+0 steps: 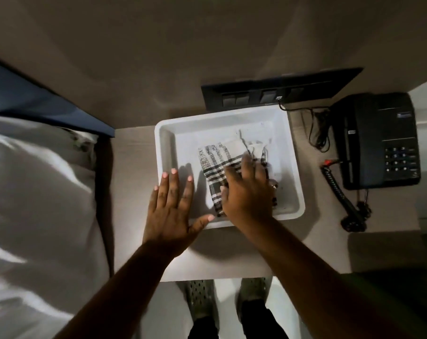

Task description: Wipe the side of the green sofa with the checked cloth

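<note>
The black-and-white checked cloth (216, 162) lies crumpled inside a white plastic tray (167, 143) on a bedside table. My right hand (248, 189) rests on top of the cloth, fingers curled into the fabric. My left hand (172, 209) lies flat with fingers spread over the tray's near left corner, holding nothing. No green sofa is in view.
A dark telephone (379, 140) with a coiled cord stands right of the tray. A black switch panel (276, 90) sits on the wall behind it. A bed with white bedding (36, 192) fills the left. My feet (232, 302) show below the table edge.
</note>
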